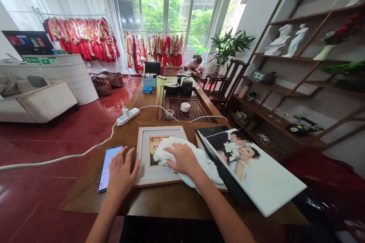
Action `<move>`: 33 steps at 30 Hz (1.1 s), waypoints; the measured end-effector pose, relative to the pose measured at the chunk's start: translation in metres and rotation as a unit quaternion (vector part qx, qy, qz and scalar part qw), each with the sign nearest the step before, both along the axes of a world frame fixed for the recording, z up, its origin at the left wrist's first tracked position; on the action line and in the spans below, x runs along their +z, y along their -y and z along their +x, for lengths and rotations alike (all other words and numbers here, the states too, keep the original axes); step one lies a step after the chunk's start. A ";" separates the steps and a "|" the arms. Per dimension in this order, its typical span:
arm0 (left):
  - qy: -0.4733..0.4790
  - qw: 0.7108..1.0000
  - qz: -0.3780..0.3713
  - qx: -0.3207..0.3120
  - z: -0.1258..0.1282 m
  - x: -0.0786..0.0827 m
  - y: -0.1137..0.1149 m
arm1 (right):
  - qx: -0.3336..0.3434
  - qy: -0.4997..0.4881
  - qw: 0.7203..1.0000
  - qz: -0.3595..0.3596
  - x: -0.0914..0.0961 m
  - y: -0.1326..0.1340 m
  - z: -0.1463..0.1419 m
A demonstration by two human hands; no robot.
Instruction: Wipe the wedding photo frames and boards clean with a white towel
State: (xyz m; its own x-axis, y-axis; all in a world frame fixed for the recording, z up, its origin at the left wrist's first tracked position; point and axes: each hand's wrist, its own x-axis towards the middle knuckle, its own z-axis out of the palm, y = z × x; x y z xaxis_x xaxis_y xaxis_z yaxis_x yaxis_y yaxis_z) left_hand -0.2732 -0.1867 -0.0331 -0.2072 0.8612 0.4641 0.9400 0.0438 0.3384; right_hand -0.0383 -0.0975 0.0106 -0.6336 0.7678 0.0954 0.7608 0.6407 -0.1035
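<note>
A white-framed picture [145, 148] lies flat on the wooden table [159, 201]. My right hand [184, 159] presses a white cloth [171, 148] onto the picture's glass, fingers curled over the cloth. My left hand [121, 174] rests open, fingers spread, against the frame's left edge. A smartphone [107, 167] with a lit screen lies just left of that hand.
A large wedding photo print [256, 174] leans off the table's right edge. A power strip [128, 116] and its cable, a tea tray [185, 108] with kettles and cups lie further back. Shelves stand right, a sofa left. A person crouches by the far window.
</note>
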 end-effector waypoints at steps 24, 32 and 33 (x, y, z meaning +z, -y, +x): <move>0.215 0.971 -0.108 -0.018 -0.115 -0.037 0.064 | -0.002 -0.015 1.000 0.013 -0.008 -0.004 0.003; 0.111 0.986 -0.098 0.070 -0.113 -0.039 0.045 | -0.005 -0.027 1.000 0.010 -0.010 -0.003 0.003; 0.109 0.986 -0.102 0.072 -0.112 -0.038 0.045 | -0.005 -0.029 1.000 0.010 -0.010 -0.003 0.003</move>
State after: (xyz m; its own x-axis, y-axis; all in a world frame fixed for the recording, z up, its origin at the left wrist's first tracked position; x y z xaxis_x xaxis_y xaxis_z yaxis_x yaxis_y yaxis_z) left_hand -0.3855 -0.2312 -0.0712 -0.4106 0.8862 0.2148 0.8246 0.2604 0.5021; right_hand -0.0348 -0.0943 0.0004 -0.6188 0.7717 0.1468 0.7602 0.6354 -0.1354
